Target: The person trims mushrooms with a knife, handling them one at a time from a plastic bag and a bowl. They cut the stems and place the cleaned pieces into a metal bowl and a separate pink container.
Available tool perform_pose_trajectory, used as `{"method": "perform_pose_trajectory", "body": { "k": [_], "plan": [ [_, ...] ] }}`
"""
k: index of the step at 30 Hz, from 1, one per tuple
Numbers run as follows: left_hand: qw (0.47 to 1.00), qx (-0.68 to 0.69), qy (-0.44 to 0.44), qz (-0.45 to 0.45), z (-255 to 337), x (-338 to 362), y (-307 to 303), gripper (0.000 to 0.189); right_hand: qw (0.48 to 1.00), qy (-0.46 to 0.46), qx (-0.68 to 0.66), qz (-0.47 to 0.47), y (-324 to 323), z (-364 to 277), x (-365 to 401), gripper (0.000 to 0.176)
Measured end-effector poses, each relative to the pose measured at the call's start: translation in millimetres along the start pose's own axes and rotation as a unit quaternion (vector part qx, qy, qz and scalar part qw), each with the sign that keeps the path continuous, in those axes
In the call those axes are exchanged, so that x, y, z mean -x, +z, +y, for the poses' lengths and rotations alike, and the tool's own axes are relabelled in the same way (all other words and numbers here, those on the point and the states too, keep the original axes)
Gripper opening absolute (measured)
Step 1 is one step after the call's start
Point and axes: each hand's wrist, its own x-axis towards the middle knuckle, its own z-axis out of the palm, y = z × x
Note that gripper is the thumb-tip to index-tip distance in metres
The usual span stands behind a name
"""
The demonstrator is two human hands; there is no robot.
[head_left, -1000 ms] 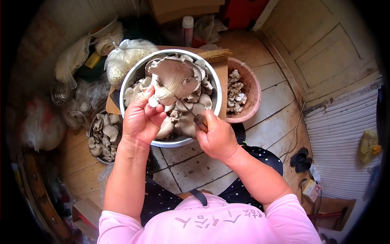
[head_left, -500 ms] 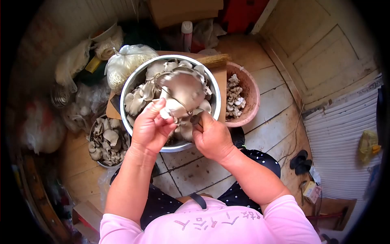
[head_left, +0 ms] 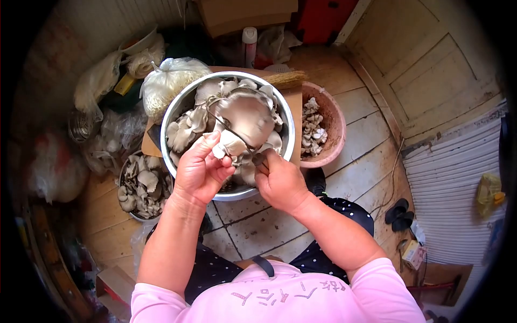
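A large metal basin (head_left: 287,151) stands before me, heaped with grey oyster mushrooms (head_left: 184,129). Over the heap, my left hand (head_left: 200,164) pinches the pale stem end of an oyster mushroom cluster (head_left: 232,144) between thumb and fingers. A broad grey cap (head_left: 247,116) shows just beyond the cluster, blurred by motion. My right hand (head_left: 281,180) is closed at the basin's near right side, around what looks like a knife (head_left: 259,159). Only a dark part of it shows by the thumb, with a thin dark line running toward the cluster; the fist hides the rest.
A pink tub (head_left: 339,116) with pale mushroom pieces stands to the right. More oyster mushrooms fill a smaller bowl (head_left: 142,185) at lower left. Beside the basin sit a stuffed plastic bag (head_left: 172,83) and a straw brush (head_left: 285,79). A spray can (head_left: 249,47) stands behind.
The view has shifted very slightly. The broad grey cap has turned or moved a little; both hands keep nearly the same place and grip.
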Motion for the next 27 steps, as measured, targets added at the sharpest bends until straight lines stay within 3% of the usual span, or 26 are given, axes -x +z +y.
{"method": "perform_pose_trajectory", "body": {
  "k": [4, 6, 9, 11, 15, 20, 27],
  "plan": [
    [0.994, 0.087, 0.055, 0.021, 16, -4, -10, 0.018, 0.998, 0.018, -0.017, -0.050, 0, -1, 0, 0.021],
    [0.995, 0.057, 0.086, -0.009, 28, -6, -18, 0.017, 0.995, 0.035, -0.028, -0.084, 1, -1, 2, 0.024],
    [0.992, 0.044, 0.108, 0.045, 29, -7, -19, 0.017, 0.991, 0.054, -0.070, -0.101, 4, -1, 5, 0.022],
    [0.988, -0.016, 0.114, 0.108, 26, -6, -13, 0.018, 0.988, 0.069, -0.088, -0.108, 4, -2, 4, 0.021],
    [0.986, -0.062, 0.120, 0.093, 28, -8, -22, 0.023, 0.987, 0.061, -0.098, -0.109, 4, -3, 3, 0.020],
    [0.952, -0.223, 0.181, 0.109, 30, -1, -11, 0.026, 0.994, 0.014, -0.069, -0.078, 0, -1, 3, 0.021],
    [0.924, -0.307, 0.209, 0.087, 24, 2, -6, 0.028, 0.998, -0.012, -0.030, -0.051, -6, -1, 0, 0.020]
  ]
}}
